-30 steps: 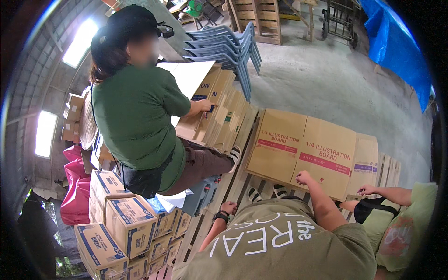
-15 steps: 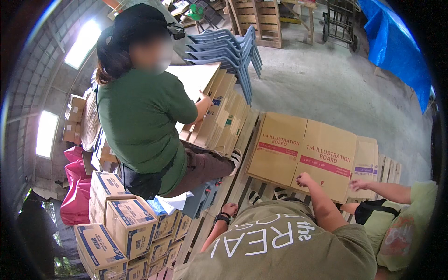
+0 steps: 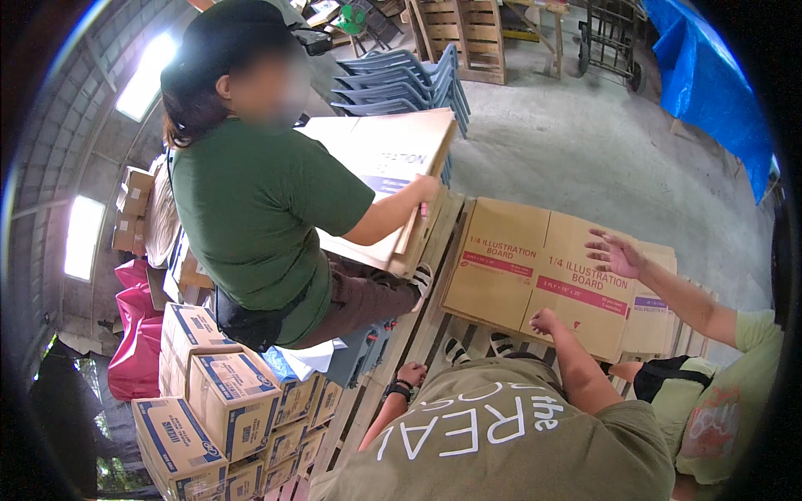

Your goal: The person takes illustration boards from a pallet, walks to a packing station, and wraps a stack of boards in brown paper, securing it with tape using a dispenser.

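Lying flat, printed side up, the brown cardboard box [image 3: 501,288] sits on the wooden pallet [image 3: 422,338], in front of the wearer and slightly right of centre in the head view. Its long axis runs left to right, right end dipping nearer the wearer. A seam crosses it from far edge to near edge; cannot tell whether this is one box or two side by side. Lettering stands upright as the wearer faces it; a red band runs along the long axis. A second box [image 3: 653,302] with a purple band lies just beyond the right end.

Hands well apart. Right hand [image 3: 543,321]: fingers curled, over the near edge by the seam; contact or grip, cannot tell. Left hand [image 3: 412,373]: fingers bent, low over the pallet, left of the box; cannot tell if it holds anything.

Right co-worker's hand [image 3: 616,254]: fingers spread above the box's far right part. Co-worker in a green shirt [image 3: 259,217], at left, has a hand at the edge of large flat boards [image 3: 355,134]. Blue chairs [image 3: 388,83] stacked behind.
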Motion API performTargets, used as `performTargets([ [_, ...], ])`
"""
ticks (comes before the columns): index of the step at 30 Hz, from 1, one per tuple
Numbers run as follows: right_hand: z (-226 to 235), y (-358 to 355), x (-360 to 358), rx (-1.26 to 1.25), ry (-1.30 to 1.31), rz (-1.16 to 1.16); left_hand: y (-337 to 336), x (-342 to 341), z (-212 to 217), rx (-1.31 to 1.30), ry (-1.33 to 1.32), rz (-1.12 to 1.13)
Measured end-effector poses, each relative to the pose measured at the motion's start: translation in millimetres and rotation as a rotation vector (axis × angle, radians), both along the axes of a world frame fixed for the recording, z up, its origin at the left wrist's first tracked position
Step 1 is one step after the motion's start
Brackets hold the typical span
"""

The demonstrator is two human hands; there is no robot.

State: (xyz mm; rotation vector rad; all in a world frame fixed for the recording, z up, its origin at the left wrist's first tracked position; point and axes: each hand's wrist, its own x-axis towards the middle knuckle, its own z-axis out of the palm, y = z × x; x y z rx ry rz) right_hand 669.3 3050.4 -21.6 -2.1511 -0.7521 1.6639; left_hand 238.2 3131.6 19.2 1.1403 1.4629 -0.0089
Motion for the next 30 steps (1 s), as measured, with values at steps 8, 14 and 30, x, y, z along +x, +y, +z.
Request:
performTargets([
  [8, -14, -3, -3, -0.069, -0.132, 0.098, -2, 3, 4, 0.074, 0.026, -0.068],
  [14, -40, -15, 6, -0.072, -0.093, 0.252, 8, 12, 9, 0.204, 0.11, -0.23],
  [30, 4, -30, -60, 0.054, -0.172, 0.269, 33, 14, 3, 0.087, 0.008, -0.137],
])
